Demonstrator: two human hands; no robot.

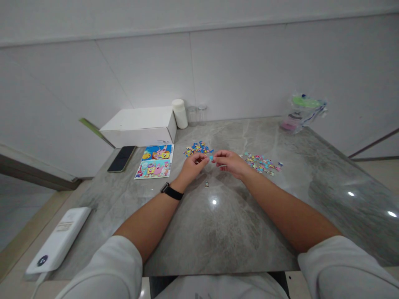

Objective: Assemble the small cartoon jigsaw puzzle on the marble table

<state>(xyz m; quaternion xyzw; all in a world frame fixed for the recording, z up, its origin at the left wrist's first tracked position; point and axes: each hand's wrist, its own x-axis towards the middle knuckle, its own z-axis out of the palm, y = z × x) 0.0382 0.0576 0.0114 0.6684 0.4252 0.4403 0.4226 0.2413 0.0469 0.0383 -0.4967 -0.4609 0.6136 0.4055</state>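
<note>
Over the middle of the table, my left hand (193,165) and my right hand (231,162) meet, fingertips pinched around a small light-blue puzzle piece (211,158). Whether it is one piece or two joined is too small to tell. Just behind my left hand lies a pile of blue and yellow puzzle pieces (199,147). Beyond my right wrist spreads a second pile, of paler mixed puzzle pieces (264,164). One single puzzle piece (207,184) sits on the table in front of my hands. To the left lies a colourful cartoon picture sheet (154,162).
A phone (121,159) and a white power bank with a cable (60,241) lie at the left. Along the wall stand a white box (140,124), a white bottle (180,113) and two clear glasses (202,115). A plastic bag (302,114) is at the back right.
</note>
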